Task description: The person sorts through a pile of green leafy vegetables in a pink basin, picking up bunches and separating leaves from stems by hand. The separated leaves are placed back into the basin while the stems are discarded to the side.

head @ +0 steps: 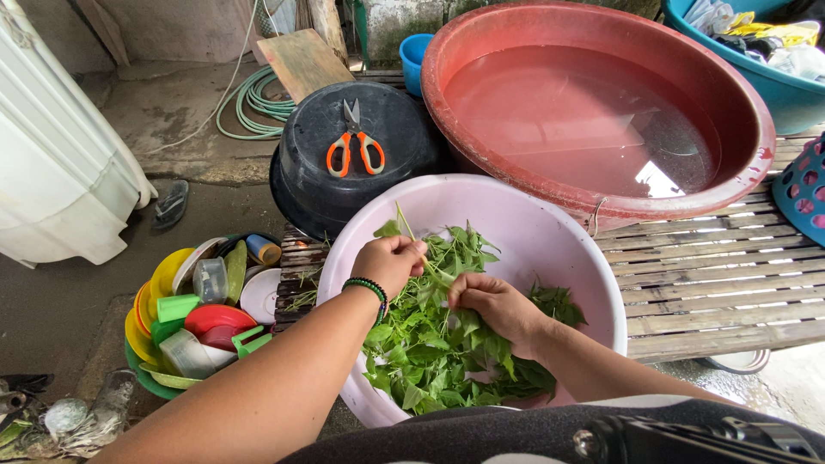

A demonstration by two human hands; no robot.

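A pink basin (524,225) in front of me holds a heap of green leafy stems (438,361). My left hand (391,262), with a dark bead bracelet at the wrist, pinches a pale green stem (407,230) that sticks up out of the heap. My right hand (494,305) is closed on leaves of the same stem just to its right, over the middle of the basin.
Orange-handled scissors (354,146) lie on an upturned black tub (318,185). A large red basin of water (593,112) stands behind. A bowl of plastic dishes (193,318) is at left; a slatted bamboo bench (713,283) at right.
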